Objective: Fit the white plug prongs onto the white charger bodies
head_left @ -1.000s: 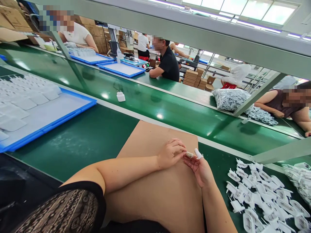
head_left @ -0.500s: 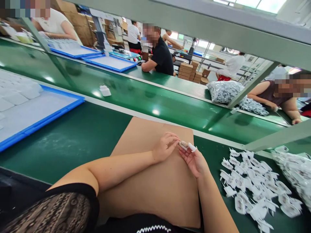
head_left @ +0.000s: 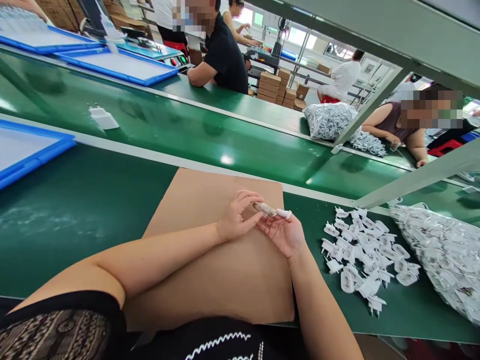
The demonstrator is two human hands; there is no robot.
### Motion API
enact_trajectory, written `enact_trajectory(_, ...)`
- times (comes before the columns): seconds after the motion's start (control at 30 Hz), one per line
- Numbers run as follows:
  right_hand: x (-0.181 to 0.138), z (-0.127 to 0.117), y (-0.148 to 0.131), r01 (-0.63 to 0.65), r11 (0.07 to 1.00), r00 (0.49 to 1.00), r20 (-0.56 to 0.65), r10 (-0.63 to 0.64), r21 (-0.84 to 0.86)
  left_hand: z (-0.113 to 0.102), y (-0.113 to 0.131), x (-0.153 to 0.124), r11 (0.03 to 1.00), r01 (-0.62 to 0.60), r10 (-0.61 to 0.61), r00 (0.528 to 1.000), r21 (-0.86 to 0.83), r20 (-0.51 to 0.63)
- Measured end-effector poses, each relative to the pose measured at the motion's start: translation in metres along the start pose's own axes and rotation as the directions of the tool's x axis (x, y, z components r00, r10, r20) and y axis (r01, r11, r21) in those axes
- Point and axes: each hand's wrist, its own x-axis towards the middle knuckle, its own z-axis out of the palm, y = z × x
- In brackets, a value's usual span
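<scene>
Over the cardboard sheet (head_left: 225, 270), my two hands meet around a small, elongated pale piece (head_left: 265, 209) with a beige face; its exact kind is too small to tell. My left hand (head_left: 238, 215) pinches its left end between thumb and fingers. Palm up, my right hand (head_left: 285, 235) holds the other end, its thumb in a white covering (head_left: 284, 214). To the right of my right hand lies a loose pile of white plug housings (head_left: 369, 250) with prongs.
A clear bag of white parts (head_left: 446, 255) lies at the right. One white plug adapter (head_left: 104, 118) rests on the green belt (head_left: 195, 132) beyond. A blue-rimmed tray (head_left: 33, 150) is at left. Slanting metal posts (head_left: 375, 105) rise ahead. Co-workers sit across the line.
The view has shifted right and slightly down, so the scene sits further left. My hands stay together on the pale piece, which looks turned a little. The adapter on the belt appears further left.
</scene>
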Motion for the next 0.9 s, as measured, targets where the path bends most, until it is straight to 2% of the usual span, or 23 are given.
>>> enact_trajectory(0.2,-0.001,0.003,0.0,-0.024,0.998,0.999,0.037,0.026,-0.056,0.001,0.002,-0.004,0.996,0.008,-0.006,1.0,0.088,-0.028)
enact_trajectory(0.4,0.001,-0.001,-0.001,0.033,0.996,0.999,0.018,-0.032,-0.078,0.002,-0.005,-0.006,0.996,0.036,-0.034,0.999,0.081,-0.033)
enact_trajectory(0.57,-0.003,0.006,-0.004,0.038,0.995,0.999,0.04,-0.034,-0.087,0.005,-0.01,-0.008,0.989,0.135,-0.129,0.988,-0.067,0.083)
enact_trajectory(0.73,-0.013,0.019,-0.002,0.033,0.996,0.995,0.094,-0.025,-0.086,0.006,-0.008,-0.01,0.883,0.352,-0.307,0.934,-0.311,0.184)
enact_trajectory(0.8,-0.014,0.02,0.001,0.017,0.997,0.995,0.097,-0.01,-0.073,0.005,-0.007,-0.011,0.885,0.331,-0.286,0.941,-0.327,0.18)
enact_trajectory(0.9,-0.011,0.016,0.005,-0.045,0.998,0.997,0.058,0.047,-0.045,0.004,-0.006,-0.012,0.945,0.203,-0.155,0.969,-0.258,0.195)
